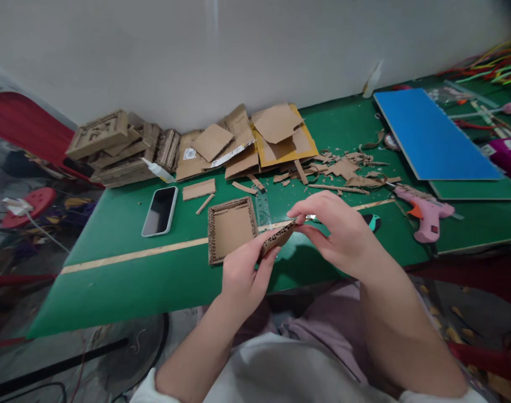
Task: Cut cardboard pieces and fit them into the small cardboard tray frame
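The open cardboard tray [232, 230], holding thin cardboard strips [231, 209] along its far inner side, rests on the bench [125, 291]. Left hand [245, 273] and right hand [333, 230], fingers closed, grip a cardboard piece [279, 237] above the near edge, right of the tray.
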A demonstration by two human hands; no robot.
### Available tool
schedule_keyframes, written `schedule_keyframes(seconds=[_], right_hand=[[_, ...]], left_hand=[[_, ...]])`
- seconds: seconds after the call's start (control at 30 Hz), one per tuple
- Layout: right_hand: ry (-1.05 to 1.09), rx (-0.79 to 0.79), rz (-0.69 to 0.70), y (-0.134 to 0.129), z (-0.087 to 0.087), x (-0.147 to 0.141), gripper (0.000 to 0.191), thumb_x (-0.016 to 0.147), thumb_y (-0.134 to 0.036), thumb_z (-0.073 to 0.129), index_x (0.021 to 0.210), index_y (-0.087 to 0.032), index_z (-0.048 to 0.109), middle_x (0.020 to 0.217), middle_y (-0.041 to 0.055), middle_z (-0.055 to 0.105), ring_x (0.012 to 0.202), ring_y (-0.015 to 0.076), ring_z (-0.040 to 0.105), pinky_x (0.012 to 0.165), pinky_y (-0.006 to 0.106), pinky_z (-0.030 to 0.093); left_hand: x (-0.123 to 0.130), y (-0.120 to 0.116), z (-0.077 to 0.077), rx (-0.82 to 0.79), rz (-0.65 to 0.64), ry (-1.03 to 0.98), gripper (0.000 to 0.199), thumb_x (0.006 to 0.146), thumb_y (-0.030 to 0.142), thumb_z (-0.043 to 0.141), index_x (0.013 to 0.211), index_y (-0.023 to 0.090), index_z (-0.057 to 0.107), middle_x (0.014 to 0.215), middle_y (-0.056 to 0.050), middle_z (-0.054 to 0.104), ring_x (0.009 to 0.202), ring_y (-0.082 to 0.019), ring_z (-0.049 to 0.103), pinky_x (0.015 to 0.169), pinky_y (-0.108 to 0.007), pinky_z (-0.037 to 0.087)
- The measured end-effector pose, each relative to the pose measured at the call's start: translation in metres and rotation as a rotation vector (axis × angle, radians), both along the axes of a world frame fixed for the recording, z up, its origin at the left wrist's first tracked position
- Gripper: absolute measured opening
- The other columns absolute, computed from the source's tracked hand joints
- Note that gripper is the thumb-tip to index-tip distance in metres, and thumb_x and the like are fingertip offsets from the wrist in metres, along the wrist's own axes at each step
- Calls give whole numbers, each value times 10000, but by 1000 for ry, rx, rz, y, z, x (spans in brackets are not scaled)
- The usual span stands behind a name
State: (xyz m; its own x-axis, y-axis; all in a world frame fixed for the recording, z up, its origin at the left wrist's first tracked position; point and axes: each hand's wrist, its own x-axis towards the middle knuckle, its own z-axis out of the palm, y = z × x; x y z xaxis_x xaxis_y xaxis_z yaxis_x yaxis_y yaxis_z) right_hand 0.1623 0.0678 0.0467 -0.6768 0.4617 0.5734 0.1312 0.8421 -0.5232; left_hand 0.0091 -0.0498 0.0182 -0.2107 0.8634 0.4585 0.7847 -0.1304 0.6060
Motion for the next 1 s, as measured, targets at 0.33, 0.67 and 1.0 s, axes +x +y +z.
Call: schedule_keyframes(seconds=[0.33, 0.67, 1.0], right_hand=[[50, -161, -4, 0, 0, 2, 305, 782, -50, 524, 1016, -246, 518, 921, 9, 601, 873, 141, 578, 779, 278, 470], [97, -5, -50, -2, -2, -3, 146, 829, -122, 515, 908, -239, 551, 850, 10, 640, 810, 138, 593, 723, 274, 478], [24, -147, -75, -1, -5, -2, 160, 822, -122, 505, 923, -246, 514, 839, -3, 601, 763, 122, 590, 662, 234, 469]], left_hand=[[-2, 1, 1, -123, 46, -360, 248, 846, 319, 564, 1059, 206, 623, 872, -4, 703, 738, -136, 659, 683, -193, 516], [0, 1, 0, -139, 37, -503, 269, 837, 351, 574, 1047, 190, 622, 879, -13, 694, 754, -143, 655, 688, -205, 528], [0, 1, -5, -173, 29, -510, 292, 835, 357, 572, 1070, 188, 614, 847, -20, 679, 707, -140, 629, 653, -207, 506]])
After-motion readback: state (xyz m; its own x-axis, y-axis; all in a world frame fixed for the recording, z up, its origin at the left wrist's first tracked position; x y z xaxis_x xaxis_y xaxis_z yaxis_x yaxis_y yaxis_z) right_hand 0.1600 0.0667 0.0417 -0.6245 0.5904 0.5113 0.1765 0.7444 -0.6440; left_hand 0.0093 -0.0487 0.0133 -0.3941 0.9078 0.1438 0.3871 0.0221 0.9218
